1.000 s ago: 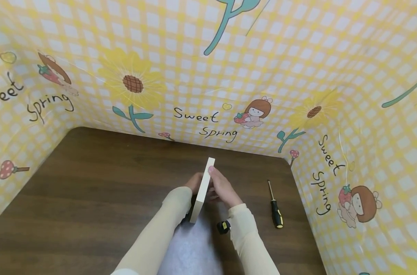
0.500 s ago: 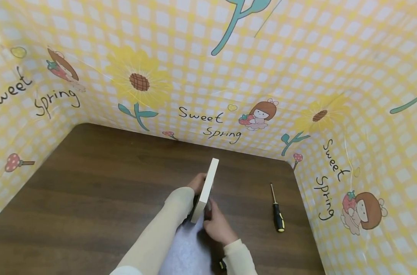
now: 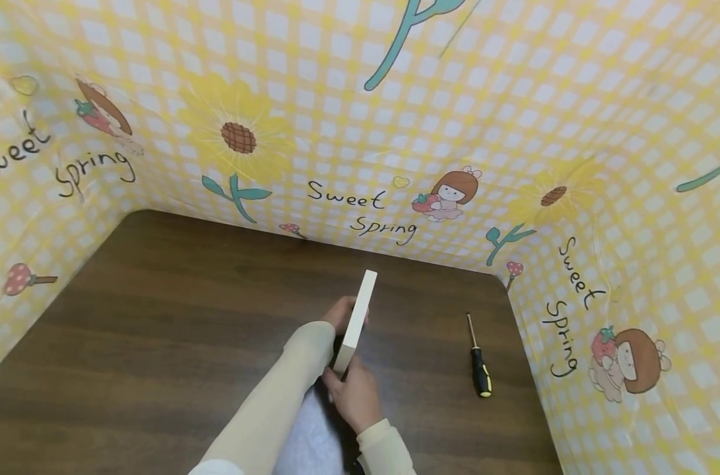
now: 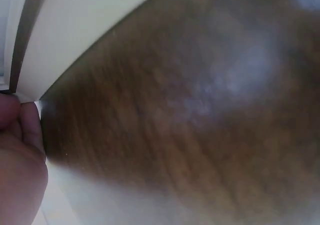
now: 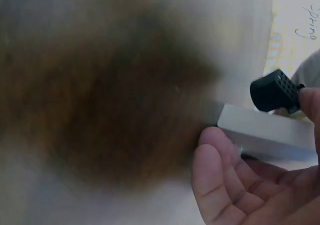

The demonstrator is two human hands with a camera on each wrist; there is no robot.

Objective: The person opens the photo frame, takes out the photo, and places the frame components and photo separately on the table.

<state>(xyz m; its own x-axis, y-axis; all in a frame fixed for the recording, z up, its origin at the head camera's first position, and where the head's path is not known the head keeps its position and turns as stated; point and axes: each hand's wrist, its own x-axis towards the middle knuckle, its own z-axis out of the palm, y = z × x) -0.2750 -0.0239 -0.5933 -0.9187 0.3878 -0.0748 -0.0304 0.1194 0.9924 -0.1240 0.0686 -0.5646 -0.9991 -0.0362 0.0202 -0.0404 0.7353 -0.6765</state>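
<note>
A white, thick-edged rectangular board (image 3: pixel 357 316) stands on edge over the brown table, its narrow side facing up. My left hand (image 3: pixel 339 313) grips it from the left around its far half, and fingertips show past its right face. In the left wrist view, the left hand's curled fingers (image 4: pixel 25 125) lie at the corner of the board's pale face (image 4: pixel 85 35), beside a dark groove. At the near end, my right hand (image 3: pixel 355 396) holds the board's lower corner. The right wrist view has the right fingers (image 5: pixel 207 172) bent under the white end (image 5: pixel 265 125), thumb on the other side.
A black and yellow screwdriver (image 3: pixel 480 373) lies on the brown wooden table (image 3: pixel 158 316), right of the hands. A yellow checked sheet (image 3: pixel 336 145) surrounds the table at the back and sides. A small black dotted piece (image 5: pixel 274 91) appears by the right thumb.
My right hand has come off the board's far right face, moved back toward me and taken hold of its near lower corner. The left hand keeps its grip and the board barely shifts.
</note>
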